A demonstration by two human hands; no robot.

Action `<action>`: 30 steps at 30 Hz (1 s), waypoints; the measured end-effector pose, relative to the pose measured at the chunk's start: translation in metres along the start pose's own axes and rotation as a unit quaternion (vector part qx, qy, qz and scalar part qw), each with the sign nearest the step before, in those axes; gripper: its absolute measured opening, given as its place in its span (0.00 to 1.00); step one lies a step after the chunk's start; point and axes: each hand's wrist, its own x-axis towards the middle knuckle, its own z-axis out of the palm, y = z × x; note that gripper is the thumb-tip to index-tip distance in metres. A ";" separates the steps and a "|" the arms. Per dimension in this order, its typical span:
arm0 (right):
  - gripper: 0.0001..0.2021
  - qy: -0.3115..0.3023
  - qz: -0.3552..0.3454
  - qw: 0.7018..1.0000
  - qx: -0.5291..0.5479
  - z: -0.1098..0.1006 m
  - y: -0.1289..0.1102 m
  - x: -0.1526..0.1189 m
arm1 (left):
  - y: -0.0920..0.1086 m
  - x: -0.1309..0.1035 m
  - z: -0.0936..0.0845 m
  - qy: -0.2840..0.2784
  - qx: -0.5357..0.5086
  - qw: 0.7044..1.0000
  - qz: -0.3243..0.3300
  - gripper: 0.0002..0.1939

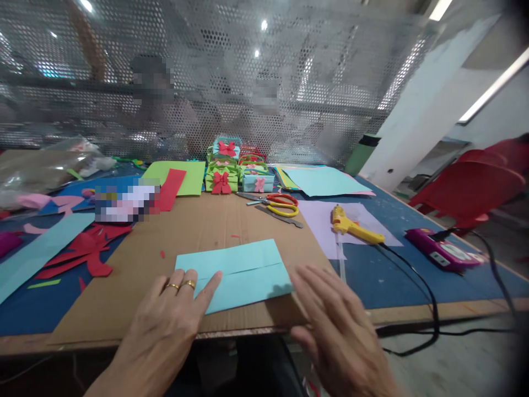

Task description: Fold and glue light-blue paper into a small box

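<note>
A light-blue sheet of folded paper (243, 270) lies on the brown cardboard (144, 298) near the table's front edge, with a crease or flap edge running along it. My left hand (173, 309), with two rings, rests on the paper's left end, its index finger stretched out and pressing on the surface. At the paper's right end is my right hand (334, 320), palm down, fingers extended and slightly blurred; nothing shows in it. Red-and-yellow-handled scissors (283, 205) lie beyond the paper, beside a dark metal blade (285, 219).
Small paper bags with bows (221, 179) stand at the back. A yellow glue gun (355, 227) lies on lilac paper (314, 220) at right, its cord running to a purple power strip (442, 251). Red paper scraps (91, 251) lie left. A green bottle (362, 154) stands back right.
</note>
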 end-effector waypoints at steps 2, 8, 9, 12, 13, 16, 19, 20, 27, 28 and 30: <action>0.34 -0.043 -0.051 0.998 0.017 0.010 -0.012 0.015 | 0.002 0.001 0.000 -0.005 0.002 1.000 -0.005 0.29; 0.43 -0.119 -0.106 0.987 0.020 0.040 -0.023 0.027 | 0.004 -0.001 0.002 -0.023 -0.011 0.999 -0.039 0.28; 0.42 -0.117 -0.106 0.987 0.018 0.043 -0.022 0.026 | 0.004 -0.002 0.002 -0.023 -0.018 0.999 -0.045 0.28; 0.41 -0.103 -0.104 0.989 0.020 0.046 -0.019 0.022 | 0.007 -0.007 -0.003 -0.029 -0.035 0.995 -0.090 0.29; 0.41 -0.102 -0.102 0.989 0.020 0.047 -0.019 0.022 | 0.012 -0.008 -0.005 -0.024 -0.043 0.992 -0.116 0.29; 0.41 -0.103 -0.100 0.990 0.015 0.050 -0.019 0.021 | 0.032 -0.006 -0.010 0.058 -0.105 0.978 -0.170 0.20; 0.37 -0.091 -0.118 0.989 0.011 0.052 -0.018 0.020 | 0.057 0.000 -0.008 0.145 -0.185 0.963 -0.134 0.16; 0.35 -0.085 -0.122 0.989 0.011 0.052 -0.017 0.019 | 0.063 0.002 -0.006 0.143 -0.194 0.963 -0.117 0.17; 0.36 -0.058 -0.122 0.991 0.005 0.062 -0.014 0.016 | 0.068 -0.006 0.001 0.153 -0.163 0.970 -0.099 0.16; 0.37 -0.059 -0.121 0.991 0.003 0.063 -0.014 0.016 | 0.064 -0.008 0.000 0.154 -0.162 0.969 -0.102 0.15; 0.36 -0.065 -0.121 0.990 0.007 0.061 -0.014 0.016 | 0.057 -0.015 -0.002 0.157 -0.160 0.968 -0.113 0.14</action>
